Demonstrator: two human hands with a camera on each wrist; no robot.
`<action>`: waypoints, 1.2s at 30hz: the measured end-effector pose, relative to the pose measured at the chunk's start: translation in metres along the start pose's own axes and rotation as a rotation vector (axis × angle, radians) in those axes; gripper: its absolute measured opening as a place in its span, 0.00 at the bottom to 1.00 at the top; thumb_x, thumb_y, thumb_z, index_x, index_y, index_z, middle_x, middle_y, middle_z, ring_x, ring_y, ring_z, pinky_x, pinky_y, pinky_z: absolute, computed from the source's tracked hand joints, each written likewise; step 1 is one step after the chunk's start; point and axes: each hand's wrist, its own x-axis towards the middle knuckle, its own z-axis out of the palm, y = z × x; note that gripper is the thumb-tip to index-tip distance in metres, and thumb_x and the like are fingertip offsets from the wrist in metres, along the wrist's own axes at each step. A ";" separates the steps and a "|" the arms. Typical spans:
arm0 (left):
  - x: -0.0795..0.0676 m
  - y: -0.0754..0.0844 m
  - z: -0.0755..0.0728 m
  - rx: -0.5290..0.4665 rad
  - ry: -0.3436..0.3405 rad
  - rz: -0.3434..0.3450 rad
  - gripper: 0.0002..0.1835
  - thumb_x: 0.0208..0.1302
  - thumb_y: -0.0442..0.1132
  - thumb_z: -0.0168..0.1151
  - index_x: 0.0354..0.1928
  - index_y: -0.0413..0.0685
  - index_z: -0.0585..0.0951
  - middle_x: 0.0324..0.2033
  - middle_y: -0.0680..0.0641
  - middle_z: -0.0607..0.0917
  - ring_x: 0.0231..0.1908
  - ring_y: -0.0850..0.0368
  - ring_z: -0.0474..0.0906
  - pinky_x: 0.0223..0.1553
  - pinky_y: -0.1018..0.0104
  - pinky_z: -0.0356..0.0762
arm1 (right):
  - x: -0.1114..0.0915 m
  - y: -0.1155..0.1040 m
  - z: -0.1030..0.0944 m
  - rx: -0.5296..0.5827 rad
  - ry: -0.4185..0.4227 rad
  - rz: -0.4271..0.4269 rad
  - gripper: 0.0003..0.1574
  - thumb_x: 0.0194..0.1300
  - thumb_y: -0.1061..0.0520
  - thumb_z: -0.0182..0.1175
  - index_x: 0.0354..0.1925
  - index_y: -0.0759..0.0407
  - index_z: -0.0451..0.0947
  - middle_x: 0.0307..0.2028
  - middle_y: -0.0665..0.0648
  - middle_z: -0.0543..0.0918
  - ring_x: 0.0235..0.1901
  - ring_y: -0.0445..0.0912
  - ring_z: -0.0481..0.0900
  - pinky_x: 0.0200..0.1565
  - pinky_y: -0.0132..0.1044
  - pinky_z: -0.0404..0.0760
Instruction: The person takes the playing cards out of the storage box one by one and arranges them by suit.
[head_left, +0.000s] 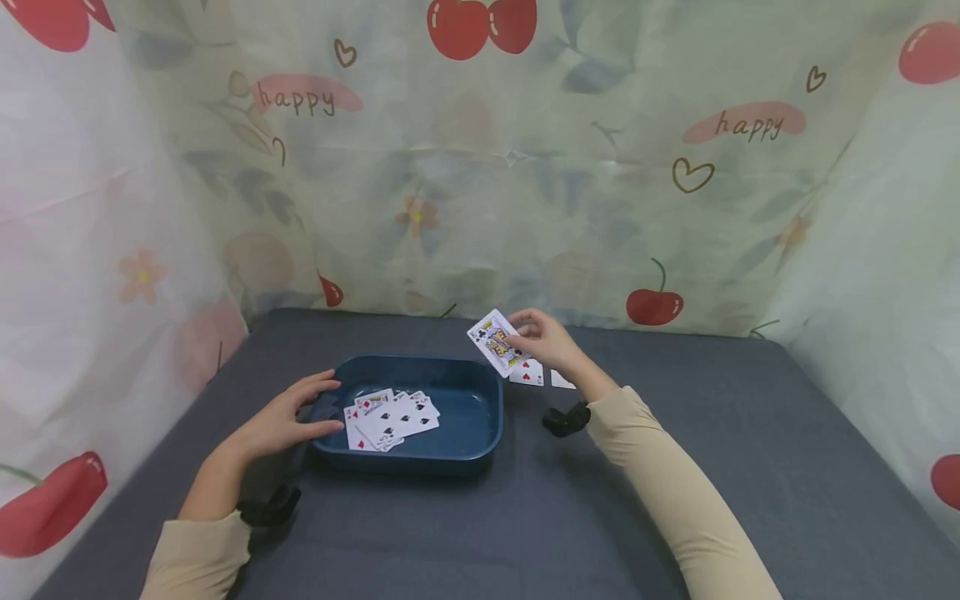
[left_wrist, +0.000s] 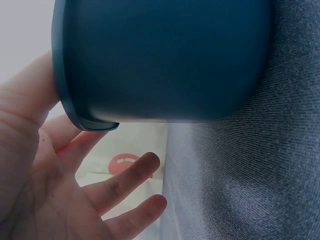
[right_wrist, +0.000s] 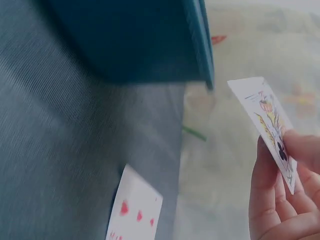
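In the head view my right hand (head_left: 551,343) pinches a face playing card (head_left: 495,340) with a club symbol, raised and tilted beside the right end of a blue tray (head_left: 468,454). The right wrist view shows the thumb on the printed side of that card (right_wrist: 267,117) and fingers behind it. My left hand (head_left: 292,412) spans the tray's left end, touching its rim, with its fingers spread. In the left wrist view two fingers stand clear of the tray wall (left_wrist: 165,60). Several loose playing cards (head_left: 405,417) overlap face up inside the tray, toward its left.
A hearts card (head_left: 529,373) lies on the dark grey cloth (head_left: 465,542) just right of the tray, below the right hand. Next to it lies another card (head_left: 562,380), partly hidden by the right wrist. Printed curtains (head_left: 480,208) enclose the back and sides.
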 end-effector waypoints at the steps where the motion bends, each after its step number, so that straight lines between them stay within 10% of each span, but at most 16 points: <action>1: 0.000 0.000 0.000 0.000 0.000 0.000 0.38 0.58 0.51 0.63 0.65 0.38 0.64 0.69 0.33 0.55 0.63 0.28 0.60 0.59 0.32 0.60 | -0.002 0.003 -0.004 0.005 0.016 0.014 0.25 0.65 0.58 0.57 0.58 0.62 0.66 0.44 0.68 0.80 0.32 0.42 0.80 0.35 0.35 0.80; 36: -0.001 0.004 0.000 0.008 0.001 -0.001 0.38 0.58 0.51 0.63 0.65 0.38 0.64 0.69 0.33 0.56 0.63 0.28 0.60 0.59 0.33 0.62 | -0.040 0.111 -0.092 -0.106 0.365 0.335 0.27 0.64 0.61 0.54 0.59 0.70 0.65 0.54 0.73 0.72 0.45 0.50 0.74 0.31 0.23 0.70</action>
